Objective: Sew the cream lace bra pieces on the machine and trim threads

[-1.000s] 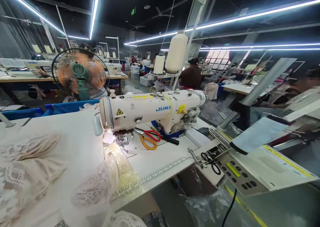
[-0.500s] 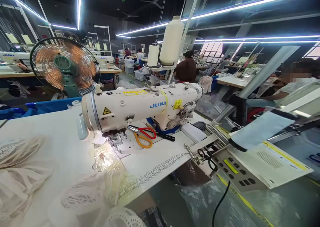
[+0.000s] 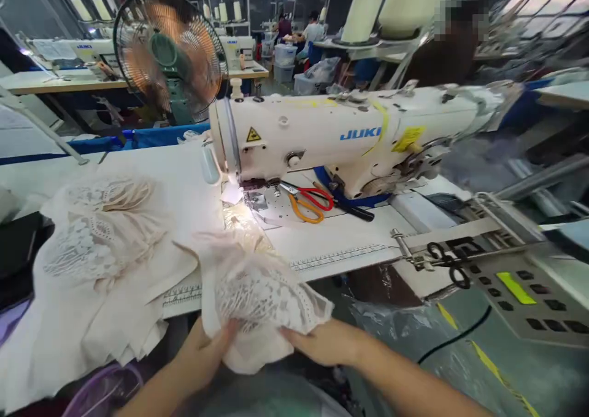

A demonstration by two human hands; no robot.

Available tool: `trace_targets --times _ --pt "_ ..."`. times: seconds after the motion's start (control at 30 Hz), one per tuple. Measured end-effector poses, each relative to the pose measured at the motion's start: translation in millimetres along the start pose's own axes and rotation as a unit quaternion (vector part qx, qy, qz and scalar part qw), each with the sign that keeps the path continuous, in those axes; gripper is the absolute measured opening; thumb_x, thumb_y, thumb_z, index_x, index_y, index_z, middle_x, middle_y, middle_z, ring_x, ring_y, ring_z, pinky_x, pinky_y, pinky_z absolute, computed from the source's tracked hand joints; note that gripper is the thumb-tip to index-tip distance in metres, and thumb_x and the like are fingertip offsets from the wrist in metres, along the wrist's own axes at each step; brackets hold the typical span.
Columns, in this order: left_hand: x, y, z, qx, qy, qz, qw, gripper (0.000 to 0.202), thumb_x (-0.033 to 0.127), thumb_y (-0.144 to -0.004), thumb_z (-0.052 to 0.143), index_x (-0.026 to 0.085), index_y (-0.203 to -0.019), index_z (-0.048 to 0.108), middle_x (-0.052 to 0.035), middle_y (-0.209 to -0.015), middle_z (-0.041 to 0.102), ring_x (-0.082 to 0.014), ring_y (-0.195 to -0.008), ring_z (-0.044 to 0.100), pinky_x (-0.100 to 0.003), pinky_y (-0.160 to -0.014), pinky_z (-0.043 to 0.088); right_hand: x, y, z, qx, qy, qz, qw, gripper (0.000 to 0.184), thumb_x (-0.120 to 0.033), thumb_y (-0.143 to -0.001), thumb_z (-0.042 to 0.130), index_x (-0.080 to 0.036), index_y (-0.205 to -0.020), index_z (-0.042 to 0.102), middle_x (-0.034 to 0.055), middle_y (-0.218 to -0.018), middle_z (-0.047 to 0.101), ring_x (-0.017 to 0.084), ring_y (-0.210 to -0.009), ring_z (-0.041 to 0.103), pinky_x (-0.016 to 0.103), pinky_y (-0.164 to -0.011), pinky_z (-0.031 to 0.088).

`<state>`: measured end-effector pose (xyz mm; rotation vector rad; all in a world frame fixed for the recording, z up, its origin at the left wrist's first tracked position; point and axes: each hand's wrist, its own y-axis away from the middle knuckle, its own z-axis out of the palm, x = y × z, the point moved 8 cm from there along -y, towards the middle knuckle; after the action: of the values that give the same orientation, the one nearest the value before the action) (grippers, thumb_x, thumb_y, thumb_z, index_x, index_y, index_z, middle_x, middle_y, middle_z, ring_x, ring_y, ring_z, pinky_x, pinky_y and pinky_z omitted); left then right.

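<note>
Between my hands is a pale lace fabric piece (image 3: 257, 288), held over the front edge of the sewing table. My left hand (image 3: 209, 346) grips its lower left side, the thumb on top and the other fingers hidden beneath the cloth. At the lower right of the same piece, my right hand (image 3: 317, 341) pinches the edge, fingers partly under it. Just beyond the cloth stands a white JUKI sewing machine (image 3: 294, 135), its lamp lighting the needle area. To the left lies a heap of similar lace pieces (image 3: 92, 245).
Scissors (image 3: 306, 203) with red and orange handles lie under the machine arm, beside a black-handled tool (image 3: 356, 210). A measuring tape strip (image 3: 340, 256) runs along the table edge. Behind stands a fan (image 3: 170, 55). A control box (image 3: 524, 294) juts out at right.
Both my hands have come into view, holding a lace piece in front of the machine. The view has turned left and down, so the machine appears larger and further right.
</note>
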<state>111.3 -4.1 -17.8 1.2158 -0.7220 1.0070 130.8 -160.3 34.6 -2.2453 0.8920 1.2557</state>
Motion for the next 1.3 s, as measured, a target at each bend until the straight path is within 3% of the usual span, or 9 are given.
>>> trace_targets --times 0.17,0.27,0.43,0.57,0.67,0.87,0.93,1.1,1.3 --pt "-2 -3 11.4 -0.028 0.044 -0.032 0.998 0.050 0.045 -0.061 0.075 0.010 -0.096 0.068 -0.0130 -0.096 0.069 -0.0325 -0.098 0.061 -0.045 -0.092 0.045 27 -5 6 -0.028 -0.053 0.074 0.995 0.028 -0.038 -0.087 0.039 -0.020 -0.081 0.060 0.0018 -0.081 0.064 0.018 -0.079 0.058 0.030 -0.073 0.046" --pt "6 -1 15.7 -0.020 0.011 0.004 1.000 0.044 0.044 -0.065 0.072 0.011 -0.094 0.069 -0.0120 -0.098 0.069 -0.0313 -0.100 0.060 -0.043 -0.092 0.046 34 -3 12 -0.009 0.025 0.124 0.992 0.028 -0.035 -0.082 0.039 -0.021 -0.059 0.042 -0.0010 -0.057 0.048 0.013 -0.054 0.045 0.025 -0.052 0.034" --pt "17 7 14.0 -0.059 -0.072 0.018 0.995 0.032 0.038 -0.071 0.069 0.013 -0.092 0.070 -0.0098 -0.090 0.070 -0.0308 -0.101 0.059 -0.040 -0.088 0.048 31 4 9 0.025 0.059 0.136 0.989 0.026 -0.035 -0.080 0.037 -0.023 -0.058 0.029 -0.0019 -0.056 0.038 0.013 -0.054 0.037 0.027 -0.051 0.027" --pt "36 -5 0.5 -0.082 0.050 0.003 0.995 0.045 0.046 -0.067 0.070 0.013 -0.098 0.066 -0.0107 -0.098 0.068 -0.0314 -0.104 0.058 -0.040 -0.088 0.048 15 10 13 -0.077 -0.004 0.031 0.997 0.028 -0.034 -0.084 0.035 -0.021 -0.059 0.039 -0.0014 -0.059 0.045 0.013 -0.057 0.042 0.025 -0.056 0.035" --pt "51 -22 -14.0 -0.025 0.187 -0.001 0.982 0.038 0.042 -0.070 0.067 0.013 -0.095 0.063 -0.0104 -0.099 0.067 -0.0299 -0.109 0.057 -0.041 -0.093 0.046 3 16 36 -0.185 -0.007 -0.039 0.982 0.027 -0.027 -0.087 0.035 -0.019 -0.071 0.056 0.0039 -0.074 0.061 0.015 -0.069 0.052 0.026 -0.066 0.041" --pt "58 -41 -25.4 0.060 0.198 0.020 0.978 0.025 0.028 -0.068 0.071 0.011 -0.085 0.062 -0.0098 -0.085 0.070 -0.0265 -0.093 0.064 -0.039 -0.086 0.049 18 23 62 -0.246 0.114 0.027 0.962 0.018 -0.032 -0.079 0.052 -0.020 -0.073 0.064 0.0078 -0.079 0.068 0.022 -0.070 0.061 0.030 -0.061 0.043" --pt "61 -37 -24.9 0.070 0.167 0.057 0.982 0.029 0.030 -0.066 0.074 0.012 -0.084 0.062 -0.0078 -0.081 0.070 -0.0251 -0.088 0.065 -0.038 -0.083 0.050 21 19 38 -0.192 0.111 0.048 0.974 0.024 -0.043 -0.075 0.058 -0.021 -0.066 0.062 0.0050 -0.068 0.065 0.020 -0.060 0.058 0.029 -0.054 0.040" --pt "51 -24 -8.5 0.031 0.085 0.070 0.993 0.033 0.039 -0.064 0.075 0.014 -0.083 0.064 -0.0036 -0.075 0.069 -0.0192 -0.076 0.064 -0.031 -0.073 0.049 35 -4 -60 0.182 0.027 0.138 0.973 0.030 -0.049 -0.080 0.049 -0.023 -0.092 0.058 0.0049 -0.078 0.061 0.019 -0.067 0.056 0.029 -0.058 0.043" --pt "45 -27 -0.2 -0.032 -0.085 0.061 0.994 0.025 0.031 -0.068 0.069 0.016 -0.088 0.067 -0.0011 -0.074 0.067 -0.0148 -0.067 0.058 -0.025 -0.065 0.045 48 -46 -26 0.072 -0.175 0.122 0.974 0.033 -0.045 -0.086 0.041 -0.021 -0.067 0.052 -0.0008 -0.063 0.058 0.012 -0.051 0.048 0.026 -0.055 0.042"
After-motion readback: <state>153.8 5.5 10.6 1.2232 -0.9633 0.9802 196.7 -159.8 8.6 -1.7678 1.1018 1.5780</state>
